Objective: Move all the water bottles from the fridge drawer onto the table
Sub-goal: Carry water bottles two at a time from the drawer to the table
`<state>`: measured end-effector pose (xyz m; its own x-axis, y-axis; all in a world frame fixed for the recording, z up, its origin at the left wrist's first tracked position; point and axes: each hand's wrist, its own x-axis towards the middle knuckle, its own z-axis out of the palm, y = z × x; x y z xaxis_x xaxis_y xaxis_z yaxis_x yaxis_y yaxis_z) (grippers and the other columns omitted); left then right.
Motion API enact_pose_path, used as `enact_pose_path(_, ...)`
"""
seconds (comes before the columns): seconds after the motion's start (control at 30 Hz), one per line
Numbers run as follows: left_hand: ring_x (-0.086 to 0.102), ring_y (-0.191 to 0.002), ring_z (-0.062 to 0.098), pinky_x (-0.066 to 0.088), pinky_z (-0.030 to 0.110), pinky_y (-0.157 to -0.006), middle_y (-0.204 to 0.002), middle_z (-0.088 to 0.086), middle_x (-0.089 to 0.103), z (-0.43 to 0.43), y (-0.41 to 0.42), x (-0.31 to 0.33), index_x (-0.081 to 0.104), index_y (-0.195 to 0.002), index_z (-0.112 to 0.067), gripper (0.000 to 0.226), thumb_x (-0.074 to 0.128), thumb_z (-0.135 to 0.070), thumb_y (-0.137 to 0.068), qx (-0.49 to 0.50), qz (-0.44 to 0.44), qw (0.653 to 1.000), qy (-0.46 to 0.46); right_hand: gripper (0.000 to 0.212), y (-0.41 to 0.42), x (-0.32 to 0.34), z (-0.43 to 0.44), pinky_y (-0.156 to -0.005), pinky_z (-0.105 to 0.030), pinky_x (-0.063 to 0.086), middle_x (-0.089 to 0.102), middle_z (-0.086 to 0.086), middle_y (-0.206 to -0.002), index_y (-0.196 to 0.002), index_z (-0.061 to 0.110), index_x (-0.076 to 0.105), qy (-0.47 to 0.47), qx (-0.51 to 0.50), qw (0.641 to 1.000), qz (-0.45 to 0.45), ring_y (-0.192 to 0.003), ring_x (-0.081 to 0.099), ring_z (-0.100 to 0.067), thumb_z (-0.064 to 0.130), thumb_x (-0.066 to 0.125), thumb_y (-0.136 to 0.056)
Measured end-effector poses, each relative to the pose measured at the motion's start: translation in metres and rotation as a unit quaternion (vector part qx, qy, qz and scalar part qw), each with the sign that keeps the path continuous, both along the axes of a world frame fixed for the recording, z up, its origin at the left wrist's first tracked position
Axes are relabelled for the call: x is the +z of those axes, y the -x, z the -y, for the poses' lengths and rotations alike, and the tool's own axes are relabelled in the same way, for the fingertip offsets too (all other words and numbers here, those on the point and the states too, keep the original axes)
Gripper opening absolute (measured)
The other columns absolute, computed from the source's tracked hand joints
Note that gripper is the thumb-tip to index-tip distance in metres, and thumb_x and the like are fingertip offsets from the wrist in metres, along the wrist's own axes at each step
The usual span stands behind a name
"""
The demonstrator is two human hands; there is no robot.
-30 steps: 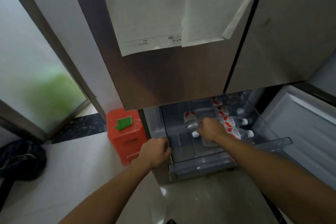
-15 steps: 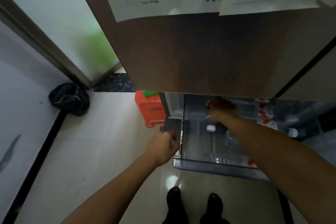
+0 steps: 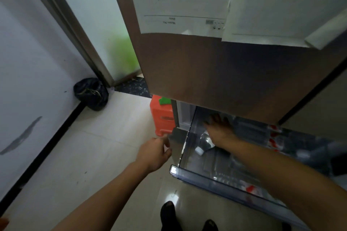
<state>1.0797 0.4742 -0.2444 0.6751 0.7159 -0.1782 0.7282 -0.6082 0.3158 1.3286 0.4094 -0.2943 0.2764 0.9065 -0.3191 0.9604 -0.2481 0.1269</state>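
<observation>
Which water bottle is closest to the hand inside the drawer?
The white-capped bottle lying just under the right hand, on the left of the drawer. The red-labelled bottles lie farther right.

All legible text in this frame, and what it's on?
"Memo No": on the left sheet of paper on the fridge door, upside down in this view.
"Date": same sheet, just above it.
Small print at that sheet's lower right: too small to read.
Red-and-white labels on the water bottles in the drawer: blurred, unreadable.
</observation>
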Motion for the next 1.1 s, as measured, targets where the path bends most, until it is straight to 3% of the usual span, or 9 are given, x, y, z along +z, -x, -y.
enact_pose_path(0.1,0.063,-0.093,0.023,0.05,0.032,-0.074,-0.098,0.001,0.071,0.005,0.012,-0.003,0.06,-0.104,-0.026,0.024,0.053,-0.042,-0.088,0.015,-0.01,1.0,0.005,0.054,-0.016,-0.017,-0.007,-0.109,-0.055,0.022,0.027,-0.012,-0.152,-0.144,0.028,0.037,0.049,0.036,0.998,0.023,-0.141,0.018,-0.036,0.027,0.053,-0.092)
enact_pose_path(0.27,0.062,-0.092,0.021,0.051,0.034,-0.076,-0.094,0.0,0.071,0.01,0.025,-0.004,0.061,-0.107,-0.024,0.025,0.054,-0.042,-0.089,0.016,-0.024,1.0,0.011,0.054,-0.024,-0.02,0.002,-0.11,-0.05,0.023,0.037,-0.004,-0.147,-0.142,0.026,0.038,0.03,0.045,0.998,0.022,-0.14,0.026,-0.029,0.032,0.054,-0.09)
enact_pose_path(0.37,0.062,-0.092,0.022,0.051,0.034,-0.075,-0.096,0.0,0.07,0.009,0.012,0.001,0.06,-0.106,-0.024,0.024,0.054,-0.041,-0.089,0.005,-0.006,1.0,0.013,0.053,-0.02,-0.009,0.015,-0.102,-0.041,0.029,0.052,0.001,-0.131,-0.129,0.029,0.052,-0.027,0.038,0.998,-0.041,-0.126,0.044,-0.025,0.048,0.061,-0.08)
enact_pose_path(0.5,0.063,-0.086,0.025,0.051,0.037,-0.071,-0.096,0.001,0.067,0.01,-0.023,0.015,0.054,-0.105,-0.024,0.026,0.047,-0.047,-0.093,-0.023,0.078,0.997,0.014,0.041,-0.003,0.022,0.034,-0.078,-0.031,0.044,0.063,0.006,-0.102,-0.098,0.032,0.059,-0.1,-0.006,0.984,-0.147,-0.097,0.063,-0.02,0.058,0.067,-0.068)
enact_pose_path(0.63,0.062,-0.075,0.024,0.052,0.04,-0.067,-0.086,0.003,0.065,0.02,-0.06,0.032,0.048,-0.101,-0.022,0.038,0.035,-0.057,-0.095,-0.037,0.135,0.99,0.017,0.066,0.004,0.035,0.047,-0.082,-0.033,0.053,0.067,0.007,-0.114,-0.116,0.035,0.057,-0.15,-0.1,0.945,-0.271,-0.1,0.065,-0.02,0.06,0.075,-0.058)
enact_pose_path(0.77,0.064,-0.071,0.026,0.054,0.043,-0.063,-0.082,0.007,0.066,0.026,-0.085,0.042,0.045,-0.099,-0.021,0.055,0.023,-0.069,-0.086,-0.056,0.145,0.988,-0.022,0.069,0.006,0.05,0.056,-0.079,-0.032,0.053,0.067,0.01,-0.111,-0.118,0.037,0.054,-0.169,-0.101,0.931,-0.308,-0.097,0.065,-0.017,0.056,0.079,-0.057)
enact_pose_path(0.97,0.065,-0.067,0.026,0.056,0.042,-0.066,-0.078,0.004,0.066,0.029,-0.098,0.039,0.041,-0.093,-0.027,0.042,0.023,-0.064,-0.087,-0.058,0.151,0.985,-0.059,0.066,-0.009,0.061,0.072,-0.081,-0.031,0.051,0.063,0.008,-0.111,-0.114,0.035,0.052,-0.069,-0.117,0.92,-0.367,-0.097,0.06,-0.017,0.039,0.086,-0.058)
enact_pose_path(1.03,0.065,-0.067,0.025,0.056,0.042,-0.063,-0.079,0.005,0.067,0.03,-0.1,0.04,0.044,-0.094,-0.025,0.043,0.023,-0.062,-0.087,-0.055,0.151,0.984,-0.074,0.067,-0.023,0.059,0.086,-0.081,-0.03,0.049,0.062,0.007,-0.112,-0.122,0.032,0.053,-0.026,-0.139,0.93,-0.338,-0.097,0.059,-0.017,0.036,0.084,-0.062)
enact_pose_path(1.1,0.065,-0.067,0.025,0.057,0.042,-0.061,-0.082,0.006,0.068,0.028,-0.099,0.042,0.047,-0.096,-0.022,0.045,0.024,-0.06,-0.088,-0.044,0.152,0.983,-0.088,0.049,-0.034,0.058,0.102,-0.074,-0.028,0.048,0.066,0.004,-0.1,-0.111,0.023,0.063,0.027,-0.146,0.946,-0.289,-0.088,0.06,-0.016,0.036,0.082,-0.067)
